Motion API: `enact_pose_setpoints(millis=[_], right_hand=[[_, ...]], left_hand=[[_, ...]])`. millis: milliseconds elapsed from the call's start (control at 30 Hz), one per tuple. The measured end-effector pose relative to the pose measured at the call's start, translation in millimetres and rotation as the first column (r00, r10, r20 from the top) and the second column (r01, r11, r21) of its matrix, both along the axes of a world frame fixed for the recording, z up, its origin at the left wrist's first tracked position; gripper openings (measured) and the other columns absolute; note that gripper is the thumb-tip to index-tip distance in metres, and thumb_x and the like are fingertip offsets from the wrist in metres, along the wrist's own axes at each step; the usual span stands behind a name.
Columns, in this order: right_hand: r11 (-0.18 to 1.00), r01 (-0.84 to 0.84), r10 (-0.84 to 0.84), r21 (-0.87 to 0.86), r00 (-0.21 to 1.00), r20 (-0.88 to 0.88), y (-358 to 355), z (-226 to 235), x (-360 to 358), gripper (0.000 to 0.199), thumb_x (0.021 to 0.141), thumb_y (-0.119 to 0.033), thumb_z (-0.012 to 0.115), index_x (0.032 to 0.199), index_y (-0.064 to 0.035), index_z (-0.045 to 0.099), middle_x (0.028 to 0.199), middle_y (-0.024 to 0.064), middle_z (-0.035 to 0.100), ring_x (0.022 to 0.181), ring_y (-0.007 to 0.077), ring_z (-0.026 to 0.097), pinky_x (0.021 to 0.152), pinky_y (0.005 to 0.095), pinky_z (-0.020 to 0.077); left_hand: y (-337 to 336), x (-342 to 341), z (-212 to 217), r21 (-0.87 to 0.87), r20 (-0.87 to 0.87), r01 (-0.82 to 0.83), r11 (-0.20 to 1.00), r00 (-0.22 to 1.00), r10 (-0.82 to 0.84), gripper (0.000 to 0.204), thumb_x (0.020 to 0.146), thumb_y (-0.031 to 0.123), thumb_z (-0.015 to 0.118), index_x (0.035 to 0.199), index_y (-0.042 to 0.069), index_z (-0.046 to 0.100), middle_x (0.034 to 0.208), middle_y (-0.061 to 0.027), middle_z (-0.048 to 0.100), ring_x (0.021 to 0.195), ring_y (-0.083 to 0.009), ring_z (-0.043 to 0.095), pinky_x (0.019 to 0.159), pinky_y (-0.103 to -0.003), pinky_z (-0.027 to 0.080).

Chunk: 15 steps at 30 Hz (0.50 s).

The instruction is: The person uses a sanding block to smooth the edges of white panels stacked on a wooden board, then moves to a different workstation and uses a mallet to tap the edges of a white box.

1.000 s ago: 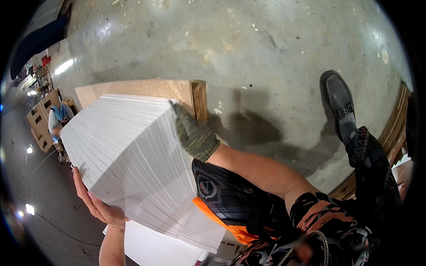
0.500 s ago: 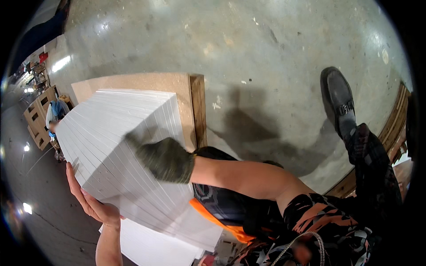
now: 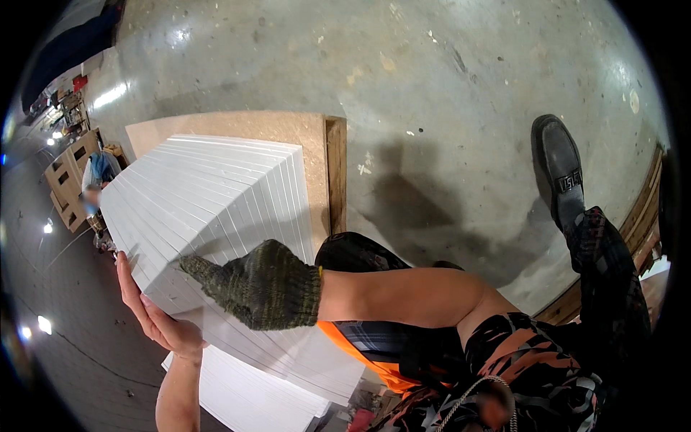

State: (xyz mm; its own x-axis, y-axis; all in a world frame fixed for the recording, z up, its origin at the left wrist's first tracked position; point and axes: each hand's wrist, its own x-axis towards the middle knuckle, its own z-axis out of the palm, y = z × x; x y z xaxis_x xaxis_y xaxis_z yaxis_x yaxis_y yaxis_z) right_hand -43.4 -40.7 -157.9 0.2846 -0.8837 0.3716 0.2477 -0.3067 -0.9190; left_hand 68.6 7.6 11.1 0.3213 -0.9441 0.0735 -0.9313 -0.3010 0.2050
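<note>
A tall stack of white panels (image 3: 252,180) stands before me, thin seams running between its layers. Flat along its left side rests my bare left hand (image 3: 164,327), the fingers straight and together and the palm toward the panels. My right hand (image 3: 263,288) wears a dark green knitted glove. It lies over the near side of the stack, with its outstretched fingertips at the edge where two faces meet. Nothing shows in its grasp, and its underside is hidden.
Under the stack is a brown board (image 3: 230,122) on a wooden base (image 3: 336,173). A second white stack (image 3: 245,392) stands close on my side. Orange cloth (image 3: 367,356) hangs by my leg. Another person (image 3: 101,173) is at the far left, near wooden pallets (image 3: 68,180).
My gloved right hand has moved left and down across the panels toward the edge of the stack. My left hand stays at the side. The whole view has shifted slightly.
</note>
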Motion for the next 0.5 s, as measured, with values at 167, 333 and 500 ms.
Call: enact_pose_setpoints(millis=[167, 333, 500], right_hand=[[0.836, -0.252, 0.500, 0.488, 0.716, -0.487, -18, -37, -5, 0.055, 0.089, -0.013, 0.050, 0.138, 0.0089, 0.037, 0.109, 0.0226, 0.062, 0.062, 0.0210, 0.062, 0.050, 0.0338, 0.0484], [0.805, -0.551, 0.587, 0.219, 0.793, -0.165, 13, 39, -10, 0.051, 0.097, -0.025, 0.046, 0.139, 0.0033, 0.039, 0.131, 0.0179, 0.055, 0.103, 0.0235, 0.061, 0.084, 0.0319, 0.0516], [0.689, -0.621, 0.684, 0.375, 0.728, -0.050, 17, 28, 10, 0.046, 0.092, -0.020, 0.051, 0.130, 0.0060, 0.047, 0.109, 0.0154, 0.063, 0.093, 0.0215, 0.058, 0.072, 0.0329, 0.0488]], left_hand=[[-8, -5, 5, 0.096, 0.131, 0.029, 0.995, 0.990, -0.041, 0.051, 0.102, 0.021, 0.019, 0.143, -0.006, 0.034, 0.148, -0.0163, 0.037, 0.138, -0.0259, 0.034, 0.114, -0.038, 0.024], [-1, -5, 5, 0.037, 0.091, -0.023, 0.999, 0.996, 0.019, 0.051, 0.102, 0.023, 0.024, 0.142, -0.006, 0.035, 0.147, -0.0175, 0.038, 0.137, -0.0277, 0.034, 0.114, -0.040, 0.024], [1, -1, -1, -0.057, -0.103, -0.077, 0.995, 0.992, 0.071, 0.050, 0.099, 0.015, 0.031, 0.143, -0.007, 0.029, 0.150, -0.0193, 0.030, 0.140, -0.0294, 0.028, 0.116, -0.041, 0.019]])
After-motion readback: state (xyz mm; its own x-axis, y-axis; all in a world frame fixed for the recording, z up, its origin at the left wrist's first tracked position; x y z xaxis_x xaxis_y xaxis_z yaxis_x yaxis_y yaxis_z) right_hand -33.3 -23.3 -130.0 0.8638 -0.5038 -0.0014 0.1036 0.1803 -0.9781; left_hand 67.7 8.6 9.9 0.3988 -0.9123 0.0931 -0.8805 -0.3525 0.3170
